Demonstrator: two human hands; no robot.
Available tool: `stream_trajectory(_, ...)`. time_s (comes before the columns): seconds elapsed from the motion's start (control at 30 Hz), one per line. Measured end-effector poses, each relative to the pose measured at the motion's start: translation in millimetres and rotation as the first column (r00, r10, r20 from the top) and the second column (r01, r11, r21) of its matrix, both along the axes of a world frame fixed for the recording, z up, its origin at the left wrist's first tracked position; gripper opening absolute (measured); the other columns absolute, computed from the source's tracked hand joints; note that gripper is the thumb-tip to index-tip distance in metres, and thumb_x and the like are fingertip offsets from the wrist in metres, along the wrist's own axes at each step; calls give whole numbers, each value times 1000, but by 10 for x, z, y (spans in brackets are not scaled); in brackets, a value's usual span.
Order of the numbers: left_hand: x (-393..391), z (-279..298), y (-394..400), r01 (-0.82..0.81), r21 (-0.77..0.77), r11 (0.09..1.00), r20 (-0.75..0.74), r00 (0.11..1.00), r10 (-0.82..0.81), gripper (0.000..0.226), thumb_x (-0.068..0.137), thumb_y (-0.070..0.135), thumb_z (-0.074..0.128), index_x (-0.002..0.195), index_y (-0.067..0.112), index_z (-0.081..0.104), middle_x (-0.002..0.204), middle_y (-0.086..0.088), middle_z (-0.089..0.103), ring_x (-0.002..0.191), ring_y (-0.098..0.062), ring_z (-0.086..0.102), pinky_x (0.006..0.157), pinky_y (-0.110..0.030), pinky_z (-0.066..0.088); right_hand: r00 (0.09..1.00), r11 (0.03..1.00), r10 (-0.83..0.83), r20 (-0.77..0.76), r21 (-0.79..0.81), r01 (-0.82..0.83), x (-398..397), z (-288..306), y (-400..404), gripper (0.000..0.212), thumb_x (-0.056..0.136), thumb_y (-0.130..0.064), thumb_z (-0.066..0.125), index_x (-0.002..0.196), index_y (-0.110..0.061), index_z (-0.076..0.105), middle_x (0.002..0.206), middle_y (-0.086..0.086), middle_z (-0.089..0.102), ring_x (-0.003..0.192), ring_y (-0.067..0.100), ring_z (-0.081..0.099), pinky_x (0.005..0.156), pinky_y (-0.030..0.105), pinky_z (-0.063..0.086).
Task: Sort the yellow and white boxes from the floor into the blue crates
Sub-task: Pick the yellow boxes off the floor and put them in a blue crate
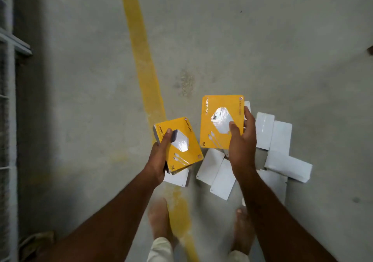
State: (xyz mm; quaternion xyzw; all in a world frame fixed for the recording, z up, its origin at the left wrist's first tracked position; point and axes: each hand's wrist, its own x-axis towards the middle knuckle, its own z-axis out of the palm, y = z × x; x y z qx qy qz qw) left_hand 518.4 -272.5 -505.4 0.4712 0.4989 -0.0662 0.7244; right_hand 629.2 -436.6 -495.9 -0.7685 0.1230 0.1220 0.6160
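Yellow boxes: two, both held above the floor (262,39), printed faces up.
Left hand (159,160): grips the left box (181,140) at 7 o'clock of centre, thumb on top.
Right hand (242,146): grips the right box (220,120), just right of centre.
White boxes (282,152): scattered on the floor at 4 o'clock, under the right hand.
Stripe (141,49): yellow, running 12 to 6 o'clock.
Feet (159,219): bare, at 6 o'clock.

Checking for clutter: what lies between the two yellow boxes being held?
Head view: only bare floor shows between the left yellow box and right yellow box.
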Motion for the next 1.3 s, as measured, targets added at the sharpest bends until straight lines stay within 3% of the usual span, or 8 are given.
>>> stream_trajectory(0.1, 9, 679, -220, 17, 43, 999, 63, 998, -19, 67, 80, 74, 51, 127, 29, 66, 116, -4, 75, 106, -29, 72, 99, -56, 52, 974, 971, 171, -149, 193, -141, -124, 619, -49, 43, 91, -18, 57, 128, -39, 56, 123, -6, 67, 114, 16, 63, 99, 41, 51)
stream_trajectory(0.23, -127, 1601, -505, 18, 11, 1000, 75, 997, -19, 77, 80, 87, 36, 133, 37, 62, 124, 1, 72, 112, -24, 70, 102, -49, 52, 895, 924, 381, -234, 133, -359, -357, 1412, -140, 32, 96, -20, 52, 124, -34, 61, 112, -9, 68, 106, 15, 63, 93, 35, 52)
stream_trajectory(0.5, -697, 3277, -858, -109, 86, 990, 202, 975, 89, 67, 79, 64, 58, 130, 21, 63, 121, -7, 73, 111, -27, 70, 99, -46, 54, 852, 886, 461, -248, 182, -427, -650, 3021, -360, 17, 93, -22, 44, 92, -27, 61, 81, -6, 57, 83, 16, 53, 73, 29, 43)
stream_trajectory(0.63, -961, 3945, -943, -190, 52, 980, 272, 948, 169, 62, 86, 57, 57, 134, 18, 62, 123, -9, 72, 113, -27, 69, 95, -41, 55, 827, 859, 507, -243, 226, -460, -892, 3697, -318, 26, 96, -19, 42, 103, -36, 61, 105, -4, 65, 97, 12, 59, 84, 29, 47)
stream_trajectory(0.8, -1356, 4600, -925, -322, 59, 945, 370, 886, 279, 62, 87, 55, 64, 136, 17, 59, 125, -12, 70, 110, -26, 69, 90, -40, 58, 743, 747, 656, -131, 252, -615, -1210, 4411, -201, 53, 93, -18, 40, 137, -46, 48, 138, -14, 52, 121, 8, 53, 98, 33, 47)
stream_trajectory(0.97, -1913, 4999, -727, -415, 47, 909, 389, 846, 366, 68, 84, 68, 60, 132, 21, 63, 126, -12, 70, 114, -29, 67, 100, -55, 52, 676, 661, 737, -12, 225, -716, -1636, 4896, 50, 54, 99, -12, 37, 141, -44, 49, 112, -35, 59, 94, -14, 56, 101, 27, 44)
stream_trajectory(1.1, -2462, 5179, -541, -437, 28, 899, 409, 825, 389, 69, 82, 75, 58, 131, 27, 65, 126, -11, 70, 117, -33, 66, 99, -60, 50, 629, 594, 775, 63, 266, -759, -2137, 5119, 293, 52, 98, -13, 38, 135, -47, 51, 144, -18, 49, 131, 3, 47, 115, 40, 36)
stream_trajectory(1.3, -3324, 5375, -312, -561, 1, 828, 490, 722, 488, 63, 87, 65, 57, 132, 23, 65, 127, -15, 69, 120, -38, 63, 104, -62, 46, 520, 478, 846, 120, 263, -838, -2927, 5298, 698, 46, 103, -15, 38, 140, -42, 49, 147, -17, 46, 135, 5, 44, 115, 40, 37)
